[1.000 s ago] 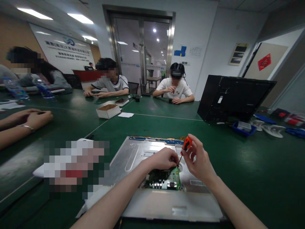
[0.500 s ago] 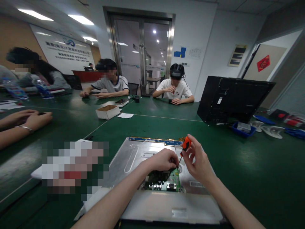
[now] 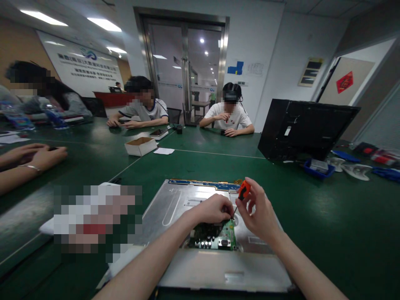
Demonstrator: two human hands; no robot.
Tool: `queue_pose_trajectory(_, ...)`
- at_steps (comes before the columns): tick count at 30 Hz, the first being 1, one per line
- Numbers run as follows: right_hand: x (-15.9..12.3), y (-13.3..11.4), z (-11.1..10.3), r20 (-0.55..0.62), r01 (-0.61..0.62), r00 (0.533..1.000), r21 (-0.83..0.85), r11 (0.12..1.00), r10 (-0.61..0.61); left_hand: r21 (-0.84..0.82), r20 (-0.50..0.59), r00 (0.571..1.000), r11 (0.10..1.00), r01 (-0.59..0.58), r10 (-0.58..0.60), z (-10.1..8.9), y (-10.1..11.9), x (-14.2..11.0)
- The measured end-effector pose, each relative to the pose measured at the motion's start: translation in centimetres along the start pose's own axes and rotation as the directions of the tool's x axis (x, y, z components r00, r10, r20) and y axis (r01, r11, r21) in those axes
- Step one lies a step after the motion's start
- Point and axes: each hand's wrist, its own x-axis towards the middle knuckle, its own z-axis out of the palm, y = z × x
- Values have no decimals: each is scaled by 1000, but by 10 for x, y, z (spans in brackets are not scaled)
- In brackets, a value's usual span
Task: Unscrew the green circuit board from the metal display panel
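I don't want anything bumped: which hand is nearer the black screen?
Right. The right hand, gripping the screwdriver, is on the near side of the black screen, to its left; the left hand is farther left, over the circuit board.

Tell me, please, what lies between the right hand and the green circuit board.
The head view shows the orange screwdriver's shaft slanting from the right hand towards the green circuit board.
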Motion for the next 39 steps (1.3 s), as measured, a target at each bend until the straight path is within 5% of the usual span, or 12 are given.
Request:
queue_pose_trajectory(10, 0, 2, 3, -59, -20, 998, 1, 1000, 20, -9, 1, 1000, 1000, -12, 12, 0, 1, -1)
queue_pose_trajectory(23, 1, 0, 1, 3, -24, 1000, 27, 999, 24, 13, -10, 1000, 1000, 11, -11, 0, 1, 0)
queue_pose_trajectory(39, -3, 6, 6, -98, -34, 995, -16, 999, 32, 13, 5, 1000, 1000, -4, 4, 0, 0, 0)
